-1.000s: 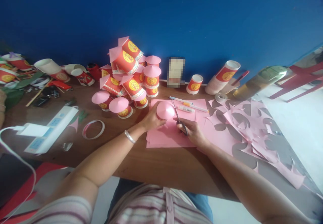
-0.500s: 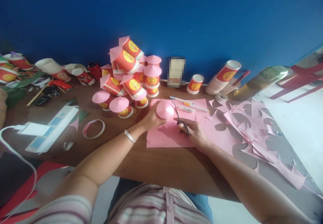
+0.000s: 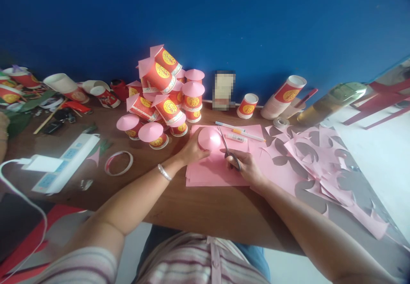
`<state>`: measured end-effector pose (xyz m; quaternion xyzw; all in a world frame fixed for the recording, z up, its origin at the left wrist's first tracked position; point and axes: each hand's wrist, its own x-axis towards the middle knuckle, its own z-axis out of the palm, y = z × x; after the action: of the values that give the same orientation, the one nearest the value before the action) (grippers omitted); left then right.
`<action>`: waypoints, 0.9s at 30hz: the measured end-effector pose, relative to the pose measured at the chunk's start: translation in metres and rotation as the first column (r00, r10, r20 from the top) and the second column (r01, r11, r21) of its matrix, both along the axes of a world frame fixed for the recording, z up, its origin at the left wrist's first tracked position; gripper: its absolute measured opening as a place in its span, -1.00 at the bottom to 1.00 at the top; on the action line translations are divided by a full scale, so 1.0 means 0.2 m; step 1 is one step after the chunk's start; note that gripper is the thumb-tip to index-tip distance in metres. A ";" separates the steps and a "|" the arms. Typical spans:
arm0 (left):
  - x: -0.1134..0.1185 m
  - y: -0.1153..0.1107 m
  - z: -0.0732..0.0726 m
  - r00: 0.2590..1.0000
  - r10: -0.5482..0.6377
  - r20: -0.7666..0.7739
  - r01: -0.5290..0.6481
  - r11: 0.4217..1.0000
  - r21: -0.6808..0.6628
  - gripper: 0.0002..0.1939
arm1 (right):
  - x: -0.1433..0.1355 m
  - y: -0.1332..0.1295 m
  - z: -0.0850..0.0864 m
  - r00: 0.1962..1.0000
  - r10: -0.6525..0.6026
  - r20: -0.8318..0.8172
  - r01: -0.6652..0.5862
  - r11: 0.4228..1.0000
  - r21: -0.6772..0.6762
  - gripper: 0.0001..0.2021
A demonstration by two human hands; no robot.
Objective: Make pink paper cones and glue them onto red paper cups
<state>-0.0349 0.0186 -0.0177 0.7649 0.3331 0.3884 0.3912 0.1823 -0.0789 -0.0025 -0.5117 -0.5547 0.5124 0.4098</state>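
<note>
Left hand (image 3: 192,150) pinching a pink cone (image 3: 209,138), right hand (image 3: 246,168) gripping scissors (image 3: 228,149), on pink paper (image 3: 211,174) near the tabletop (image 3: 198,207) front edge, bare wood left

Pink paper cone (image 3: 209,139), scissors (image 3: 228,149) alongside

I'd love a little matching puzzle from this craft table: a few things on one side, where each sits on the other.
Things:
1. scissors
2. pink cone
3. tape ring
4. power strip

Places:
A. under the left hand's fingertips
B. far left, with a white plug in it
C. in the right hand
D. flat on the bare wood, between the power strip and the left forearm

Pairs: 1-C, 2-A, 3-D, 4-B
</note>
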 end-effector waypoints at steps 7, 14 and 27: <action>0.00 0.00 0.01 1.000 0.001 -0.003 -0.001 1.000 -0.009 -0.30 | 0.00 0.00 0.01 1.000 0.004 -0.015 -0.004 1.000 -0.002 -0.37; 0.00 0.00 0.00 1.000 0.003 -0.004 -0.003 1.000 -0.011 -0.29 | 0.00 0.00 0.01 1.000 0.008 -0.011 -0.008 1.000 0.000 -0.37; -0.01 0.01 0.00 1.000 -0.025 -0.004 0.025 1.000 0.001 -0.28 | 0.00 0.00 0.01 1.000 0.015 -0.026 -0.014 1.000 0.021 -0.47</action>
<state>-0.0365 0.0199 -0.0177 0.7702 0.3240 0.3820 0.3948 0.1824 -0.0784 -0.0012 -0.4966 -0.5583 0.5163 0.4185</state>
